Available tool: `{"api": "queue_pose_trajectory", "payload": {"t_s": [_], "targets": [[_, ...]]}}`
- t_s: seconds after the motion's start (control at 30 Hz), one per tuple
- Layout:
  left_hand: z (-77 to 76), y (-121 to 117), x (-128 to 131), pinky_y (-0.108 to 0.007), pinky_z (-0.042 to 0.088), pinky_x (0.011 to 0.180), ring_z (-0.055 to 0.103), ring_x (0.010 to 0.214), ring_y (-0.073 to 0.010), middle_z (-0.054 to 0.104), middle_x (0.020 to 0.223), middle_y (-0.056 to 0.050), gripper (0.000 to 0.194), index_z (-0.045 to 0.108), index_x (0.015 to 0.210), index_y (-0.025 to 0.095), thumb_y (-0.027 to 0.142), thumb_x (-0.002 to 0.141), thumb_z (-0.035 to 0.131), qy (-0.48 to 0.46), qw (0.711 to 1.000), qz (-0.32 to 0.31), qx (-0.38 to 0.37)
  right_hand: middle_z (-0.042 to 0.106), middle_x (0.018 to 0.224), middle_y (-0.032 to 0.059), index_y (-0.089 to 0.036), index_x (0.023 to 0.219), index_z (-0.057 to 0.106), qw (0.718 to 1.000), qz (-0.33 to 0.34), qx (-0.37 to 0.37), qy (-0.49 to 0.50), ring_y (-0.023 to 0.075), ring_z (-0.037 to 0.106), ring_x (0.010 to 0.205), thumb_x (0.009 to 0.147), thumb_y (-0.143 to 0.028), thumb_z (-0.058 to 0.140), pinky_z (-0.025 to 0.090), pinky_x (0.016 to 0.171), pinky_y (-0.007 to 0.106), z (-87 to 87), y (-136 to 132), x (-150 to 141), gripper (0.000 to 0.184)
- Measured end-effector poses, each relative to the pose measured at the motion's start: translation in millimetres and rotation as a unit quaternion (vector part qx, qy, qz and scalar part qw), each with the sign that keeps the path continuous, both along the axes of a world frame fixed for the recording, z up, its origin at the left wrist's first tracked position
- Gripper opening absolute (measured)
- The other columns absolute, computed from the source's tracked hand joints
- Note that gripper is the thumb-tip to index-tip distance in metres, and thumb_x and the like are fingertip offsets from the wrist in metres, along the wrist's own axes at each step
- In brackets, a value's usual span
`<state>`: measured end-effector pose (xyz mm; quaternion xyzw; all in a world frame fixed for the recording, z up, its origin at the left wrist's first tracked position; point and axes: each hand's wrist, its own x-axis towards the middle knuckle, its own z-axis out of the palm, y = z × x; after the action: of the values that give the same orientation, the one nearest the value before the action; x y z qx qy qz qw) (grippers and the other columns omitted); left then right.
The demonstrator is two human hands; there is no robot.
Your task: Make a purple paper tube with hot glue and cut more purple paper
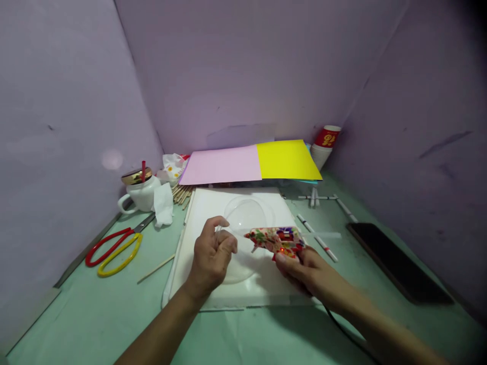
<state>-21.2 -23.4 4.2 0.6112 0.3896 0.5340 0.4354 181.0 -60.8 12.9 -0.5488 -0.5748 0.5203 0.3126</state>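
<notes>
My right hand (pixel 304 268) is wrapped round the handle of a flower-patterned hot glue gun (pixel 276 241), its nozzle pointing left. A small red light glows on the gun, and a translucent glue stick (pixel 329 235) pokes out of its back end. Facing the nozzle, my left hand (pixel 215 251) is closed, with the fingers curled and the index finger bent; what it holds, if anything, I cannot make out. Clear round plastic pieces (pixel 245 213) show behind and below both hands, over a white board (pixel 205 200). Their exact shape is hard to tell.
On the left are scissors (pixel 119 251), a wooden stick (pixel 155 268), a tissue (pixel 163 205) and a lidded white mug (pixel 142 195). Pink paper (pixel 224 165) and yellow paper (pixel 287 161) stand behind. Paper cups (pixel 325 144), paper tubes (pixel 317 238) and a phone (pixel 395 263) are right.
</notes>
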Motion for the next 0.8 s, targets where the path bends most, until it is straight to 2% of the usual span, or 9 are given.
{"api": "queue_pose_trajectory", "payload": {"t_s": [0.1, 0.2, 0.3, 0.37, 0.43, 0.53, 0.6, 0.67, 0.8], "targets": [[1.5, -4.8, 3.3, -0.018, 0.025, 0.041, 0.036, 0.042, -0.0047, 0.053, 0.058, 0.007, 0.020, 0.042, 0.099, 0.021, 0.027, 0.082, 0.052, 0.004, 1.000, 0.020, 0.003, 0.036, 0.043, -0.0073, -0.016, 0.061, 0.048, 0.963, -0.061, -0.200, 0.173, 0.0033, 0.025, 0.033, 0.081, -0.050, 0.054, 0.017, 0.030, 0.015, 5.8, -2.5, -4.8, 0.040], [-1.0, -6.5, 3.5, -0.018, 0.027, 0.043, 0.038, 0.044, -0.0052, 0.053, 0.061, 0.006, 0.020, 0.043, 0.100, 0.021, 0.026, 0.083, 0.051, 0.016, 0.998, 0.028, 0.045, 0.040, 0.050, -0.0058, -0.012, 0.068, 0.053, 0.885, -0.077, -0.315, 0.335, 0.0009, 0.027, 0.034, 0.085, -0.039, 0.052, 0.017, 0.030, 0.011, 16.3, -0.1, -7.5, 0.032], [-8.0, -4.8, -0.3, -0.018, 0.032, 0.045, 0.042, 0.048, -0.0061, 0.054, 0.065, 0.004, 0.019, 0.043, 0.103, 0.021, 0.023, 0.085, 0.049, 0.035, 0.993, 0.029, 0.108, 0.041, 0.053, -0.0048, -0.012, 0.068, 0.052, 0.807, -0.072, -0.402, 0.427, -0.0005, 0.026, 0.033, 0.089, -0.034, 0.047, 0.014, 0.029, 0.009, 22.4, 4.2, -8.8, 0.030], [-12.6, -3.1, -3.6, -0.019, 0.035, 0.047, 0.046, 0.050, -0.0069, 0.055, 0.067, 0.004, 0.021, 0.043, 0.105, 0.022, 0.020, 0.085, 0.048, 0.047, 0.989, 0.018, 0.138, 0.039, 0.052, -0.0054, -0.012, 0.067, 0.051, 0.804, -0.056, -0.404, 0.433, -0.0007, 0.024, 0.033, 0.088, -0.034, 0.048, 0.012, 0.029, 0.009, 20.3, 4.9, -9.5, 0.031], [-14.7, -2.4, -5.3, -0.019, 0.036, 0.048, 0.047, 0.051, -0.0075, 0.055, 0.067, 0.003, 0.023, 0.043, 0.107, 0.022, 0.018, 0.085, 0.049, 0.056, 0.987, 0.005, 0.151, 0.038, 0.049, -0.0061, -0.013, 0.067, 0.051, 0.858, -0.050, -0.343, 0.378, 0.0006, 0.023, 0.034, 0.086, -0.039, 0.049, 0.014, 0.030, 0.011, 13.6, 3.0, -9.9, 0.033], [-11.6, -4.1, -3.1, -0.019, 0.036, 0.048, 0.046, 0.050, -0.0071, 0.056, 0.066, 0.003, 0.022, 0.044, 0.105, 0.021, 0.017, 0.084, 0.050, 0.058, 0.988, 0.017, 0.145, 0.038, 0.046, -0.0054, -0.015, 0.063, 0.050, 0.970, -0.046, -0.151, 0.184, 0.0044, 0.029, 0.035, 0.084, -0.049, 0.050, 0.021, 0.033, 0.016, 0.4, -2.5, -9.0, 0.039], [-6.9, -6.4, 0.5, -0.018, 0.034, 0.047, 0.044, 0.048, -0.0062, 0.055, 0.063, 0.005, 0.020, 0.045, 0.102, 0.021, 0.020, 0.083, 0.051, 0.048, 0.991, 0.038, 0.119, 0.046, 0.050, -0.0021, -0.016, 0.068, 0.054, 0.999, -0.023, 0.014, 0.024, 0.0087, 0.040, 0.041, 0.084, -0.048, 0.050, 0.031, 0.039, 0.020, -5.7, -5.5, -6.8, 0.036], [-2.3, -8.0, 3.4, -0.017, 0.032, 0.045, 0.041, 0.046, -0.0053, 0.055, 0.061, 0.006, 0.018, 0.045, 0.099, 0.021, 0.023, 0.083, 0.052, 0.032, 0.995, 0.051, 0.080, 0.059, 0.063, 0.0026, -0.016, 0.087, 0.060, 0.977, 0.006, 0.172, -0.123, 0.0142, 0.053, 0.053, 0.085, -0.041, 0.049, 0.039, 0.050, 0.024, -8.1, -7.2, -3.9, 0.027], [2.2, -5.0, 2.5, -0.015, 0.024, 0.037, 0.035, 0.038, -0.0037, 0.053, 0.057, 0.008, 0.020, 0.040, 0.097, 0.022, 0.028, 0.082, 0.053, -0.016, 1.000, 0.001, -0.022, 0.068, 0.079, 0.0072, -0.018, 0.103, 0.060, 0.858, 0.034, 0.362, -0.364, 0.0199, 0.061, 0.066, 0.083, -0.026, 0.047, 0.039, 0.056, 0.027, -5.7, -7.0, 0.9, 0.024]]}}
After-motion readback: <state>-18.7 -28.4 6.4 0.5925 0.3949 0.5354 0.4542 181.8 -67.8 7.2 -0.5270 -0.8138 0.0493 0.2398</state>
